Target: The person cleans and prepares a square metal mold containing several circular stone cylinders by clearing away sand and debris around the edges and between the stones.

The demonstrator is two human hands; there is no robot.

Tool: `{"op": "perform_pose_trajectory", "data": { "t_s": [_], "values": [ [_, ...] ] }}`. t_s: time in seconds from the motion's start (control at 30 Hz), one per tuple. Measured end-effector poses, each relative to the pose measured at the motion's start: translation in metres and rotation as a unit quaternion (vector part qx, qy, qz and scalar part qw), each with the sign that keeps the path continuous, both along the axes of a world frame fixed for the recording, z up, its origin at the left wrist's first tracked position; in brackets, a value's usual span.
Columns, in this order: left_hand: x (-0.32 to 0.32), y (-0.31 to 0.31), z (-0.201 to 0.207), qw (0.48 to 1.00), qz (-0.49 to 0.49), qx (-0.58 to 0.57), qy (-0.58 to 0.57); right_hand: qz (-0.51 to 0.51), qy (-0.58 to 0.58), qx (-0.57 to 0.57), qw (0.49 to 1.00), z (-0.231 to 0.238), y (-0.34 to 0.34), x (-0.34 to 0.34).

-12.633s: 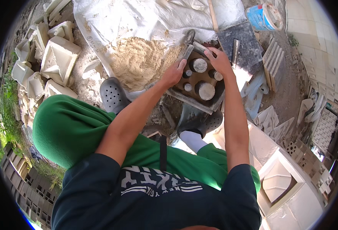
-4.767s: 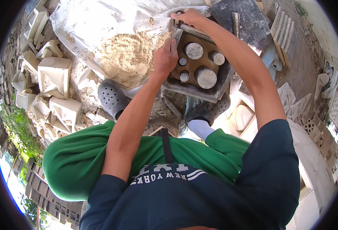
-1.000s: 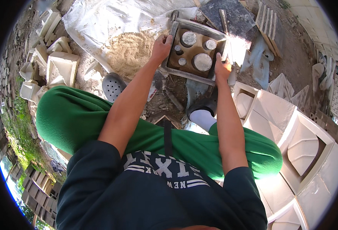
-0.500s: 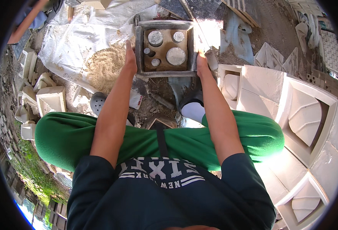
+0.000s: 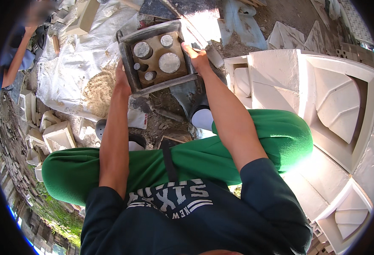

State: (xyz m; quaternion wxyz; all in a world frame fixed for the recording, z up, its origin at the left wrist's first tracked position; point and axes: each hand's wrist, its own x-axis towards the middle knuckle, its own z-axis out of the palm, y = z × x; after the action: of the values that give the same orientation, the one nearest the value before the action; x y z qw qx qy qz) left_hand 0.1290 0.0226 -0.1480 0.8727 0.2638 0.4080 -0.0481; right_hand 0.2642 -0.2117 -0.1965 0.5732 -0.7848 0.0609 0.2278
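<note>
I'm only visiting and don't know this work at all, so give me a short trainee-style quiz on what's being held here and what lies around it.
1. How many pale cylinders show inside the square dark frame?
2. True or false: the left hand and the right hand are at opposite sides of the frame.
3. In the picture, where does the heap of sand lie?
A) To the right of the frame
B) To the left of the frame
C) Inside the bent right elbow

Key:
1. Five, of differing widths.
2. True.
3. B.
</note>
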Motion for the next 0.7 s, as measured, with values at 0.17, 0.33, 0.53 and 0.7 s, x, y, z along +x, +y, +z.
{"op": "perform_pose_trajectory", "data": {
  "t_s": [0.17, 0.33, 0.53, 0.7],
  "values": [
    [-0.002, 0.006, -0.005, 1.0, 0.017, -0.006, 0.018, 0.02, 0.063, 0.06, 0.996, 0.001, 0.002, 0.001],
    [-0.022, 0.032, -0.034, 0.999, 0.002, 0.032, -0.019, 0.065, 0.027, -0.036, 0.997, -0.004, 0.026, -0.009],
    [-0.022, 0.035, -0.061, 0.945, 0.055, 0.292, 0.141, -0.08, 0.044, -0.039, 0.995, -0.035, 0.025, -0.009],
    [-0.027, 0.022, -0.078, 0.902, -0.023, 0.383, 0.198, -0.208, 0.114, -0.018, 0.971, -0.028, -0.025, -0.047]
  ]
}}
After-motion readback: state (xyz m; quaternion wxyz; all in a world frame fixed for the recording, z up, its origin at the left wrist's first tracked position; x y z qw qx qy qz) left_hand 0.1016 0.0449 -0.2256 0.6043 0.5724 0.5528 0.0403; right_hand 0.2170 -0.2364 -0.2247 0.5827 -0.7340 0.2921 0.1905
